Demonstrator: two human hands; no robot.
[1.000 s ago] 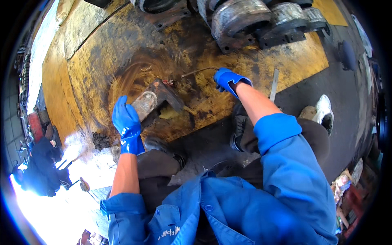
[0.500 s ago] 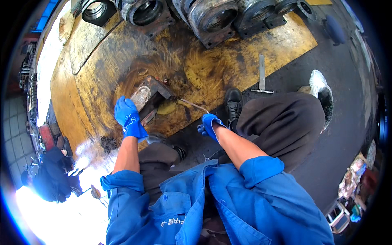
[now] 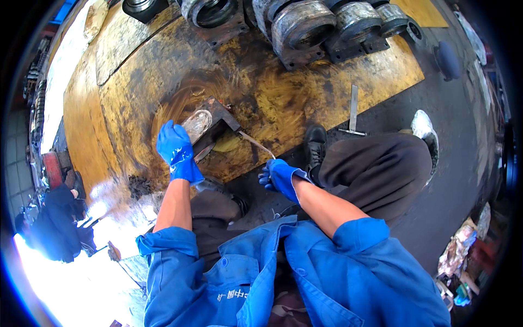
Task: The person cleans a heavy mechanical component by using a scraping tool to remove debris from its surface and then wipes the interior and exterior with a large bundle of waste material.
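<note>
A dark, grimy metal housing (image 3: 222,115) with a shiny oval face lies on the stained yellow board. My left hand (image 3: 177,150), in a blue glove, is closed against its left end; the fingertips are partly hidden. From the housing's right side a thin metal rod (image 3: 257,144) slants down to my right hand (image 3: 282,179), also gloved in blue. Those fingers are closed around the rod's near end. The rod's far tip meets the housing's edge, and I cannot tell how far it reaches inside.
Several big round metal housings (image 3: 302,30) stand along the board's far edge. A steel square (image 3: 353,109) lies right of the board (image 3: 381,73). My shoe (image 3: 315,144) rests by the board's edge. At lower left another person (image 3: 57,223) is near a glaring light.
The view has shifted slightly, so the far housings appear farther right. My right hand has turned a little and the rod slopes more steeply. The left hand stays by the metal housing.
</note>
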